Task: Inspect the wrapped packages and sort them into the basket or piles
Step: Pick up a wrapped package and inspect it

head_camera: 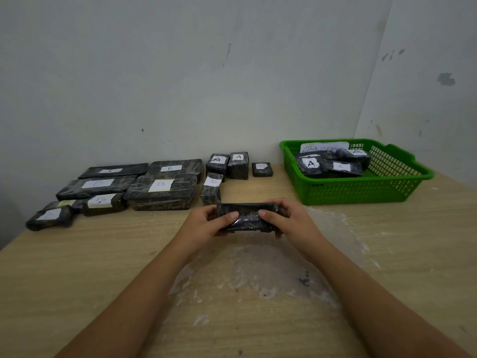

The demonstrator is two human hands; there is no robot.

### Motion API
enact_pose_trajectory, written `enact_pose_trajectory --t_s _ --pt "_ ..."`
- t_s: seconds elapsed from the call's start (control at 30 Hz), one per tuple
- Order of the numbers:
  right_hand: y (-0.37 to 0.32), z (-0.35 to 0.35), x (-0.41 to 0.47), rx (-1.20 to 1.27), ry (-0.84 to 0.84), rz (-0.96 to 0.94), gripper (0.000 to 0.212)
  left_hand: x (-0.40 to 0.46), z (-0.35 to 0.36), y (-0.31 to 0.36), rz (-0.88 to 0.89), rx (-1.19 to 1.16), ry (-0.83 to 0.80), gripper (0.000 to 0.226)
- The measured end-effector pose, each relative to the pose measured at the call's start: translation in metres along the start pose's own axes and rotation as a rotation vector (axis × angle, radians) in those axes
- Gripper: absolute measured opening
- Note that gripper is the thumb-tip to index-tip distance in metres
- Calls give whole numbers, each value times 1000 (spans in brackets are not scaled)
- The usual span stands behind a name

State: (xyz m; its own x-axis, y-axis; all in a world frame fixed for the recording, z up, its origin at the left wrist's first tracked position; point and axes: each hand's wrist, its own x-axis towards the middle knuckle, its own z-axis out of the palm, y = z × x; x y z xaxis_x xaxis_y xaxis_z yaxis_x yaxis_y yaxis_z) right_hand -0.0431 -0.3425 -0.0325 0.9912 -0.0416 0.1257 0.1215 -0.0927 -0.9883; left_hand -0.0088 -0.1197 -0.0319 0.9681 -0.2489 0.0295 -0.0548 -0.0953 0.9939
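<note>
Over the table (103,267), the left hand (204,223) and right hand (289,220) each grip an end of a dark wrapped package (247,218), held between the labelled piles (144,184) and the green basket (361,192).

Reaching forward from the lower corners, bare forearms converging at centre. Left hand (206,223) and right hand (289,220) gripping opposite ends of a dark wrapped package (247,218), thumbs pressing on its near face, fingers (271,201) curling over the far edge. Wrists angling slightly inward, both hands raised above the bench (103,267).
</note>
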Motion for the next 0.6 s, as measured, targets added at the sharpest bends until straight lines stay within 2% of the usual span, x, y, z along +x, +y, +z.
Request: enact_pose_trajectory --t_s 0.1,0.2,0.33,0.6 --pt "0 5 -2 -16 61 -4 35 2 0 -5 8 66 -15 46" --pt "3 7 0 -57 114 4 32 3 0 -6 6 80 -35 39" --pt "5 6 1 -58 105 32 26 1 2 -3 -4 93 -65 28" --pt "0 8 -3 -114 130 9 28 1 4 -1 18 41 -31 22"
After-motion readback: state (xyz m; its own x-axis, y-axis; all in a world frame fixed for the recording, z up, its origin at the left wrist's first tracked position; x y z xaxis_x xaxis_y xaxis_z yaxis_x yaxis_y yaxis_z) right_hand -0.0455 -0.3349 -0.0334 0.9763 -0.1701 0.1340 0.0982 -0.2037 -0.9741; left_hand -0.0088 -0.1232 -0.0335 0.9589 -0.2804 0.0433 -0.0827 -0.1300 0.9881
